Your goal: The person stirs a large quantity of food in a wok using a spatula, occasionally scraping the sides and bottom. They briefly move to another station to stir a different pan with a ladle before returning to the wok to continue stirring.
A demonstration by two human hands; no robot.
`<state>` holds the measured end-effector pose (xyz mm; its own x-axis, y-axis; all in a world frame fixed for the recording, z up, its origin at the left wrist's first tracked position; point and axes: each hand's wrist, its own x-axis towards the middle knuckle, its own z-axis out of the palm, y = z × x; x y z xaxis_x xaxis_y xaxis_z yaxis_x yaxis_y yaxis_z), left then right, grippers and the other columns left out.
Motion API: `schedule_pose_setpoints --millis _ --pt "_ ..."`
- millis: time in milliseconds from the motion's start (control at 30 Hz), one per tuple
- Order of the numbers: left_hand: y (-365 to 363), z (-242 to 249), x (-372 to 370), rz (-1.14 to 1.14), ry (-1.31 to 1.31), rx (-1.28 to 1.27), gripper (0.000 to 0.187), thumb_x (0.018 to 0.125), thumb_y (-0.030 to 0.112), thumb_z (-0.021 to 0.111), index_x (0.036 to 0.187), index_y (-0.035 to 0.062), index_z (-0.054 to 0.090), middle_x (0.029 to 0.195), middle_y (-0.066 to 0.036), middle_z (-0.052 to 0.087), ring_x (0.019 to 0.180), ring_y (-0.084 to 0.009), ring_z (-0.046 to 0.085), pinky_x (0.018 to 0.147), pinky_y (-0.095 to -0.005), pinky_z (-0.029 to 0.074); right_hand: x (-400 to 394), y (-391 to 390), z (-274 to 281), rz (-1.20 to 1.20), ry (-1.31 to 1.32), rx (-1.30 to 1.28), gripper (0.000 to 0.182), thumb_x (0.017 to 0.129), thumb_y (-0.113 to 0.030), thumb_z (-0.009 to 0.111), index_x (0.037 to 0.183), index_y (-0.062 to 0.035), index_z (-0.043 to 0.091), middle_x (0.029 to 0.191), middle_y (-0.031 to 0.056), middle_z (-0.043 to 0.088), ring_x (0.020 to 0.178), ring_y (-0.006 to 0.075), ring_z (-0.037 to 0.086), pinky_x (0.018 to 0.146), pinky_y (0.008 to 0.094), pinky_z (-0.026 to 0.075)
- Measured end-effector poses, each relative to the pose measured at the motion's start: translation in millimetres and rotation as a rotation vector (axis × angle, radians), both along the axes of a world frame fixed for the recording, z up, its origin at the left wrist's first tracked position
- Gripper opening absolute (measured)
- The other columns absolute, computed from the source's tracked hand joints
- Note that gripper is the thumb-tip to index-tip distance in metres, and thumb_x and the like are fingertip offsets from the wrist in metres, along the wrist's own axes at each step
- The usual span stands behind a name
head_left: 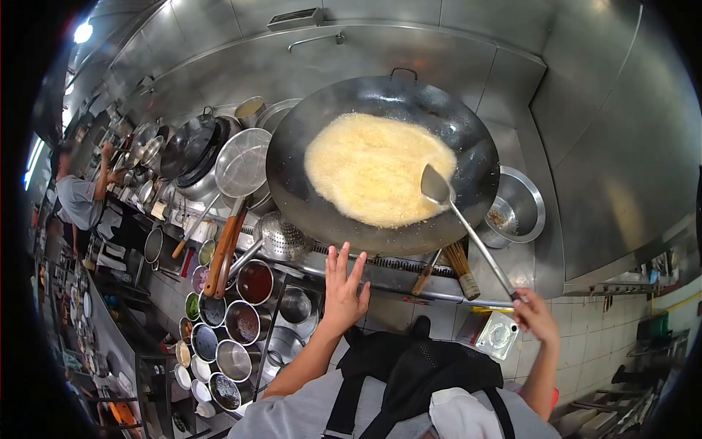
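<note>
Egg (373, 167) foams in hot oil and fills the middle of the wok (380, 157). My right hand (532, 313) grips the ladle (439, 186) by its handle, bowl at the egg's edge, while my left hand (344, 289) hovers open near the rim. I think oil may splash on these spread fingers if I push the ladle too fast.

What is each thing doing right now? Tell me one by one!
wok: on the stove, holding a foamy yellow batch
ladle: bowl dipped in at the foam's edge
right hand: grip closed on the ladle handle
left hand: open, fingers spread, holding nothing
perforated skimmer: lying unused beside the wok
</note>
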<state>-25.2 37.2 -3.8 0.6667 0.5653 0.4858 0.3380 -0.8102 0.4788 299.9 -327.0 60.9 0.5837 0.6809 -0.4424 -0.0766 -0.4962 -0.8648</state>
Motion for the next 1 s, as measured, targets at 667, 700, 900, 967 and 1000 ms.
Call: schedule_pose_setpoints --millis 667,700,900,967,1000 --pt "1 -7 3 -0.002 -0.024 0.028 0.084 0.084 0.001 0.08 0.163 0.0116 0.053 0.175 -0.027 0.032 0.164 -0.0588 0.02 0.13 -0.0682 0.027 -74 46 -81 -0.037 0.22 0.221 0.037 0.119 -0.029 0.054 0.148 -0.0055 0.056 0.078 0.0035 0.06 0.058 0.0126 0.058 0.053 0.0294 0.048" --pt "1 -7 2 0.009 -0.025 0.028 0.084 0.084 0.001 0.08 0.163 0.0116 0.053 0.175 -0.027 0.032 0.164 -0.0588 0.02 0.13 -0.0682 0.027 -75 47 -79 -0.027 0.219 0.219 0.037 0.119 -0.029 0.054 0.148 -0.0055 0.056 0.078 0.0035 0.06 0.058 0.0126 0.058 0.053 0.0294 0.048" --pt "1 -7 1 0.016 -0.02 0.01 0.082 0.085 0.003 0.079 0.163 0.0127 0.053 0.175 -0.026 0.033 0.163 -0.0583 0.022 0.13 -0.0686 0.026 -75 50 -77 -0.037 0.171 0.203 0.035 0.119 -0.027 0.054 0.146 -0.0044 0.057 0.077 0.0021 0.059 0.058 0.0109 0.057 0.051 0.0281 0.047" --pt "1 -6 1 0.013 -0.015 0.014 0.083 0.086 0.004 0.079 0.163 0.0133 0.052 0.175 -0.025 0.033 0.163 -0.0582 0.022 0.13 -0.0689 0.026 -73 49 -77 -0.034 0.165 0.203 0.035 0.119 -0.026 0.054 0.146 -0.0045 0.058 0.077 0.002 0.059 0.057 0.0109 0.056 0.051 0.0281 0.047" --pt "1 -6 1 0.013 -0.015 0.012 0.083 0.086 0.004 0.079 0.163 0.0133 0.052 0.175 -0.025 0.033 0.163 -0.0582 0.022 0.13 -0.0689 0.026 -73 48 -76 -0.034 0.162 0.203 0.034 0.118 -0.026 0.054 0.145 -0.0046 0.058 0.077 0.0019 0.059 0.057 0.0109 0.056 0.051 0.0281 0.047"
